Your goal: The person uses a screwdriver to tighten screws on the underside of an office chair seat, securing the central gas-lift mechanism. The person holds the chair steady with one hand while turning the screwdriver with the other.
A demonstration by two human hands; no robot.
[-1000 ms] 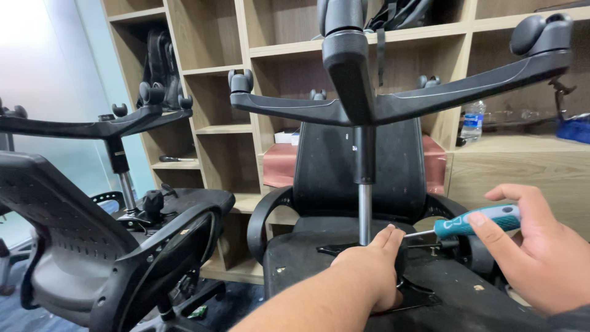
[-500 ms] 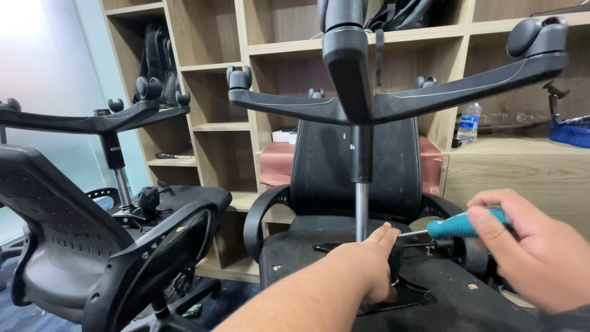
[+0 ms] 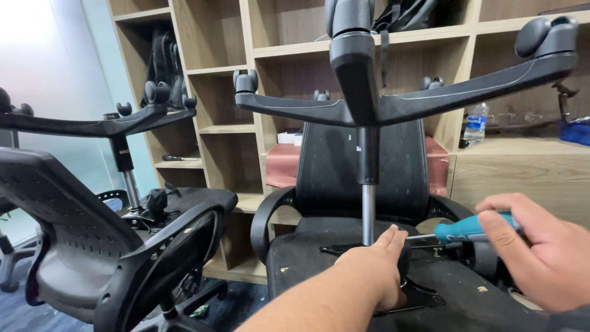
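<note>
An office storeroom turned repair workshop: upturned office chairs point(image 3: 369, 184) before wooden shelving point(image 3: 221, 92).

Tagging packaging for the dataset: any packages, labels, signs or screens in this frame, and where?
Water bottle: right shelf ledge, upright, clear plastic with a blue label band.
Small box: shelf behind the chair back, flat, white.
Blue bin: far right shelf, edge only.
Small white sticker: on the black gas-lift column.
No signs or screens.
</note>
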